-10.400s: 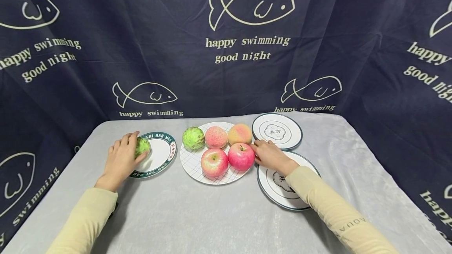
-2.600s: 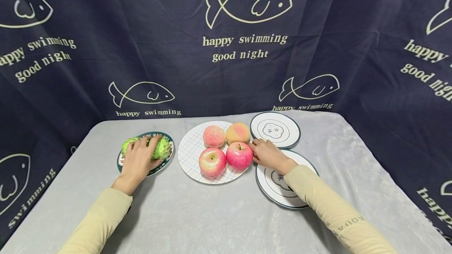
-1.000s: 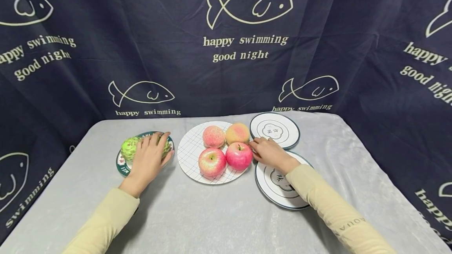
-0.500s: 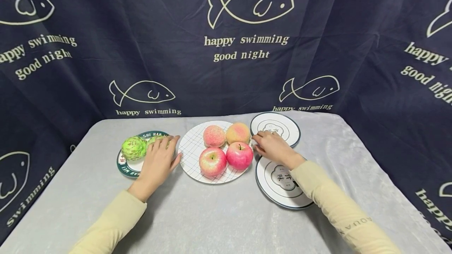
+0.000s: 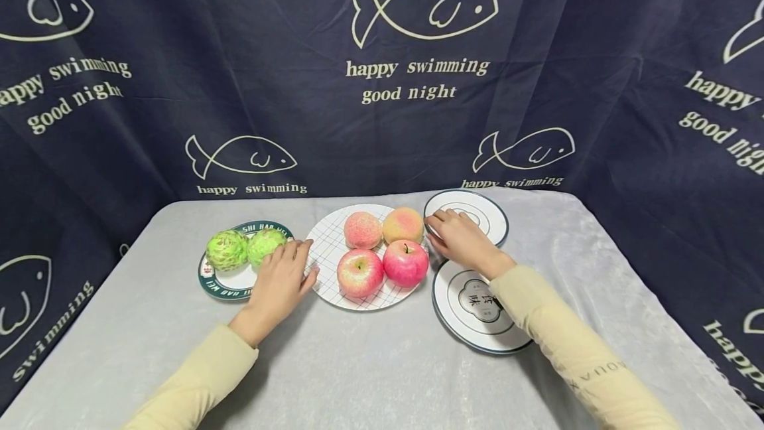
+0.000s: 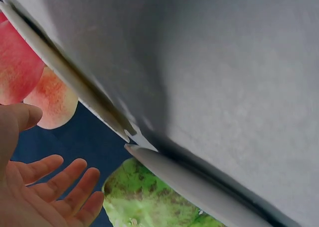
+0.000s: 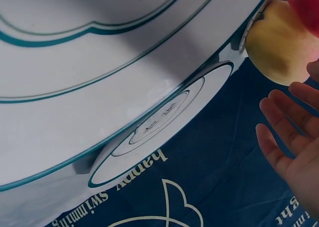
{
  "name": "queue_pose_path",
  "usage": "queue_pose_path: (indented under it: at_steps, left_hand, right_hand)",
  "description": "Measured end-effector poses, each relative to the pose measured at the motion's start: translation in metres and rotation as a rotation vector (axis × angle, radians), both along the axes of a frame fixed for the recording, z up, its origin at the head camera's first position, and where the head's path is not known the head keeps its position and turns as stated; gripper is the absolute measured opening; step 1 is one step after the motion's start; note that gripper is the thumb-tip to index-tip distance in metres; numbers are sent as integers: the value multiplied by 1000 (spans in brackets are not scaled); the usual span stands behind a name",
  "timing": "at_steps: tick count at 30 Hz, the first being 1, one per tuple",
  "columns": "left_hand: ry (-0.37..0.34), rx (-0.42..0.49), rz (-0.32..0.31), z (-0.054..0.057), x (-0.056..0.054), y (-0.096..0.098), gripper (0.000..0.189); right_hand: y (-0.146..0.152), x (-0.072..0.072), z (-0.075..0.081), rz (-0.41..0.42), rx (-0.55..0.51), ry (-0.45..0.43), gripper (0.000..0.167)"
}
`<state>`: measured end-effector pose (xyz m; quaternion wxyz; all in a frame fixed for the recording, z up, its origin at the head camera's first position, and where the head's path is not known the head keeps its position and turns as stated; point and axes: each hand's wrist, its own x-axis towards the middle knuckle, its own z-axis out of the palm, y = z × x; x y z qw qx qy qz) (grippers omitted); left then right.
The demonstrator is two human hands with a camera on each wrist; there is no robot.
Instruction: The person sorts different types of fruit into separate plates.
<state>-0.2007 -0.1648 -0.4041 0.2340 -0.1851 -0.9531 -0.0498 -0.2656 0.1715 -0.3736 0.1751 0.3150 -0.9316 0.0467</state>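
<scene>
We seem between pickups, left hand and right hand spread at nine and three o'clock of the gridded plate; cupping likely next.

From my head view, the left grip hides the lower right of the green-rimmed plate and an edge of the green fruit. The right grip covers most of the rear plate's printed middle; the right sleeve masks part of the front plate. I lose that sleeve and the left sleeve past the bottom edge. My left wrist view crops a reddish fruit at its left; in my right one, the front plate's lettering is blurred.
</scene>
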Motion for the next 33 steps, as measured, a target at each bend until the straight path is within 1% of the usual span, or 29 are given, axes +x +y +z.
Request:
queue_pose_path:
  at_steps: [4,7,14,23,28,33]
  left_hand:
    - [-8,-3,-5,-2,1,3,50]
    - [-23,-17,-6,-4,2,6,50]
    - [-54,-29,19,-8,3,10,48]
    - [-95,-34,62,-10,4,12,42]
    - [-104,-29,83,-12,3,12,38]
    - [-118,-47,109,-14,1,14,35]
  right_hand:
    - [-3,-4,2,16,-13,23,23]
    - [-5,-7,4,22,-24,24,25]
    - [-15,-11,10,10,-51,-29,30]
    - [-26,-17,14,-9,-39,-54,34]
    - [-30,-20,15,-25,-42,-77,39]
    - [-34,-23,14,-48,-54,-131,42]
